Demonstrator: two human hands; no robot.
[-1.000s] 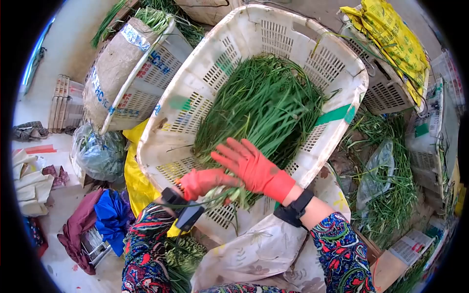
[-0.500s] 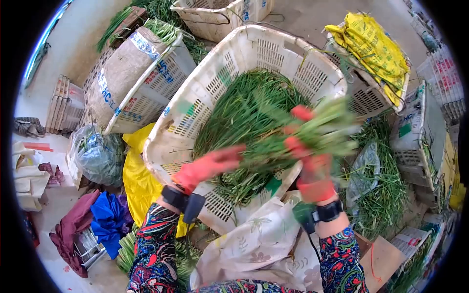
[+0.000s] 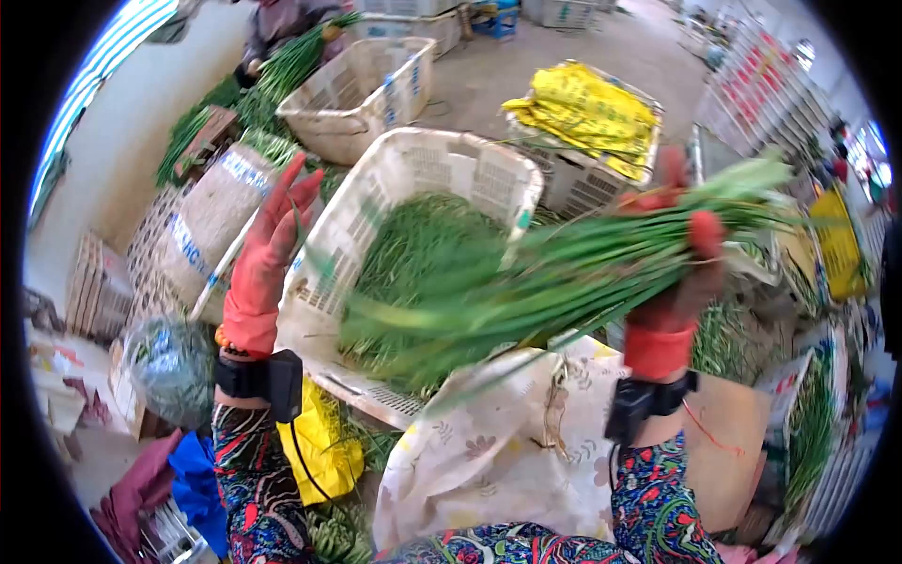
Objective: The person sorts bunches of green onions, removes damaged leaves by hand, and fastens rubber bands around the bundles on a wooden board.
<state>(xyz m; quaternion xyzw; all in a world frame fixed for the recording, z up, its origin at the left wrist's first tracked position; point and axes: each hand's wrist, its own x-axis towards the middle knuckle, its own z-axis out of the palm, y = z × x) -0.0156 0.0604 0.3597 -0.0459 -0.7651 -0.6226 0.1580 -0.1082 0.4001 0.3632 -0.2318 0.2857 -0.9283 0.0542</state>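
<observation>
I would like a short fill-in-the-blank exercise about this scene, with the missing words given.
1. The hand gripping the green bunch is the person's ____ one.
2. Each of the person's hands wears a red ____.
3. The sack lying on the crate ahead is bright ____.

Missing words: right; glove; yellow.

Head camera: on the person's head, facing forward and steeply down.
Lens: wide, its round field leaving the corners of the frame black.
Sleeves [image 3: 258,489]: close, entering at lower left and lower right.
Left hand [image 3: 268,244]: near, left of centre.
Right hand [image 3: 675,254]: near, right of centre.
Crate [image 3: 446,169]: a little farther off, mid-frame, seen slantwise from above into its inside.
Floor [image 3: 479,89]: runs far back toward the top of the frame.
Wall [image 3: 117,179]: upper left, slanting.
</observation>
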